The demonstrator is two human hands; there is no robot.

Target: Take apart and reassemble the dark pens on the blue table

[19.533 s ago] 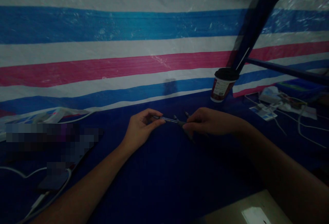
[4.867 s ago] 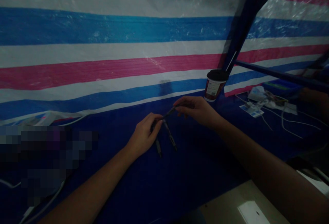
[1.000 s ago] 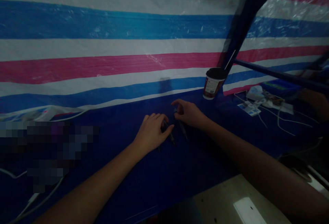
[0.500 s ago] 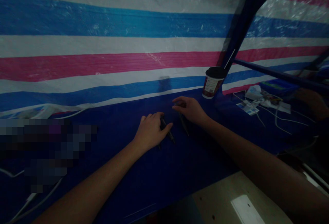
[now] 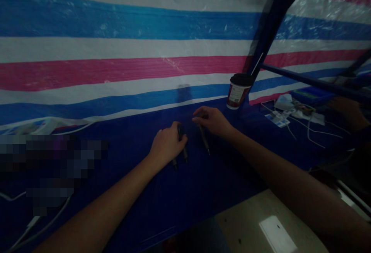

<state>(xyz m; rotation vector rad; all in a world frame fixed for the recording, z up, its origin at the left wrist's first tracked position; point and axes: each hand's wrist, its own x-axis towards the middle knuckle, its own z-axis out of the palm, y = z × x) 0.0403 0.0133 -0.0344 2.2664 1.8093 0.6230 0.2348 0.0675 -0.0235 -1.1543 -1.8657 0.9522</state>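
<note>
Over the dark blue table [image 5: 145,202], my left hand [image 5: 166,142] is closed with a dark pen [image 5: 185,154] between its thumb and forefinger. The lower end of a second pen [image 5: 174,163] sticks out from under the same palm; whether that one is gripped or just lies there is hidden. To the right, the fingertips of my right hand [image 5: 214,120] pinch the upper end of another pen [image 5: 205,141], whose tip points down toward me. A gap of bare table separates the two hands.
A lidded paper cup [image 5: 238,92] stands behind my right hand by a blue metal post [image 5: 268,32]. Striped sheeting [image 5: 130,67] forms the back. White cables and a power strip [image 5: 285,104] lie at right, near another person's arm [image 5: 349,110]. Blurred items [image 5: 58,168] sit left.
My left hand has shifted slightly left, and its pen now points more nearly straight toward me. My right hand still pinches its pen, which shows more clearly. The view has moved a little.
</note>
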